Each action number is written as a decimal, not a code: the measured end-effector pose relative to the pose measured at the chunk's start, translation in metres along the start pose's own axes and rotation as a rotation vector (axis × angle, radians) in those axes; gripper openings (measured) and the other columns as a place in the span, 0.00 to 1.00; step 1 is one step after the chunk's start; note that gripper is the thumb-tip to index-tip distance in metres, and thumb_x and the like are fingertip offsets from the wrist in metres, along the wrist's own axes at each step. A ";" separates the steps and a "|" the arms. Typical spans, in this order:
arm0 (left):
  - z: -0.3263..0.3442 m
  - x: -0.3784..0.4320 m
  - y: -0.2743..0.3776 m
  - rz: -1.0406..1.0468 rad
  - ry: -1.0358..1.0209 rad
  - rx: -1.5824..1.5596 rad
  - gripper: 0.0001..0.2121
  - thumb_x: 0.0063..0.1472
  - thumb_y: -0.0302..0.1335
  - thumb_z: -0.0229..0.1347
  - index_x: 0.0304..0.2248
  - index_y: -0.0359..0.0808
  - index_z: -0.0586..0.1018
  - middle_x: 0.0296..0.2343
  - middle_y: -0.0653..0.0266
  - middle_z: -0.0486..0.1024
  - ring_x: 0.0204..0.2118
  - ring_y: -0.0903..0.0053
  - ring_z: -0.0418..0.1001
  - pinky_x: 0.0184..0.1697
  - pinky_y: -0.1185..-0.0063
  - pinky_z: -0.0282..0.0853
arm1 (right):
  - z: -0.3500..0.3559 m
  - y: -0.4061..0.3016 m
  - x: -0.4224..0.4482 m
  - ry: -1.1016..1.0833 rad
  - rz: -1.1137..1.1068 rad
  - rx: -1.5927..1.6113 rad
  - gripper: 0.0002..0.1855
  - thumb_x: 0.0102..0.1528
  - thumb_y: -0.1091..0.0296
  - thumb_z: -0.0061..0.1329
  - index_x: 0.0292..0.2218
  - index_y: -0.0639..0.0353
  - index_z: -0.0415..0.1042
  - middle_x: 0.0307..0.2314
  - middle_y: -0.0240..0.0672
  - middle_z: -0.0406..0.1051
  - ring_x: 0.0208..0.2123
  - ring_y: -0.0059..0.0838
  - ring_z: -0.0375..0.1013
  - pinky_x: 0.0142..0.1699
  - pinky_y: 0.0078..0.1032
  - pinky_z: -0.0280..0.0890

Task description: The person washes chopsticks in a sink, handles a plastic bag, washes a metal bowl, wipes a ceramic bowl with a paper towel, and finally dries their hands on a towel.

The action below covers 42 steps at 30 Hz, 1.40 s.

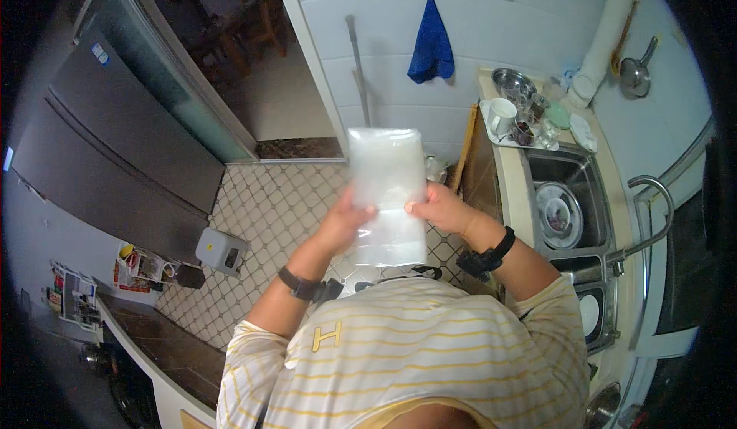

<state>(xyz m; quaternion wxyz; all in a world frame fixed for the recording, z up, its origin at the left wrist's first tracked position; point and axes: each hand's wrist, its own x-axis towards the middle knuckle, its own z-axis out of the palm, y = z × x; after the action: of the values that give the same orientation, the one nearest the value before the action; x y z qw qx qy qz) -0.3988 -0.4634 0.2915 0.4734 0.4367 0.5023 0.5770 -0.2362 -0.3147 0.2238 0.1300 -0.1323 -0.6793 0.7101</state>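
A flat, whitish, translucent plastic packet (387,170) is held out in front of my chest, over the tiled floor. Its glossy surface looks like clear film, and what is inside cannot be made out. My left hand (344,220) grips its left edge, thumb on top and the other fingers hidden behind. On the opposite edge, my right hand (440,207) holds it the same way, with the thumb lying on the upper face. Both wrists wear dark straps.
To my right a counter carries a white tray (521,141) with a mug and glassware. Beside it, a steel sink (567,167) holds a dish under a curved faucet (662,221). A grey stool (219,250) stands left near the refrigerator (138,135). A blue cloth (430,43) hangs on the wall.
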 end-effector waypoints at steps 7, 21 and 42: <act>-0.057 -0.015 -0.097 -0.314 -0.162 -0.296 0.23 0.52 0.24 0.52 0.49 0.33 0.62 0.41 0.64 0.68 0.42 0.75 0.67 0.45 0.75 0.64 | 0.029 0.002 0.004 -0.109 0.083 -0.018 0.20 0.49 0.68 0.45 0.44 0.63 0.64 0.36 0.33 0.69 0.37 0.23 0.66 0.43 0.23 0.62; -0.071 -0.024 -0.105 -0.419 -0.268 -0.463 0.25 0.56 0.38 0.46 0.50 0.30 0.62 0.48 0.58 0.63 0.49 0.71 0.62 0.51 0.76 0.58 | 0.033 0.009 0.015 -0.401 -0.350 -0.446 0.23 0.46 0.85 0.40 0.43 0.52 0.70 0.46 0.39 0.64 0.49 0.34 0.62 0.52 0.25 0.58; -0.157 0.072 -0.098 -0.082 -0.065 0.176 0.30 0.51 0.23 0.52 0.52 0.34 0.52 0.42 0.59 0.63 0.41 0.77 0.66 0.44 0.79 0.64 | -0.002 -0.001 0.102 -0.086 -0.330 -0.508 0.35 0.46 0.70 0.48 0.55 0.53 0.52 0.57 0.43 0.41 0.58 0.40 0.43 0.59 0.31 0.43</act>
<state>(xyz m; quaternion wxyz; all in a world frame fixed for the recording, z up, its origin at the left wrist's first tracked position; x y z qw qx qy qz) -0.5544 -0.4142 0.1784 0.4726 0.4740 0.5529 0.4963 -0.3303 -0.2762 0.2234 0.1774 -0.0184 -0.8522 0.4918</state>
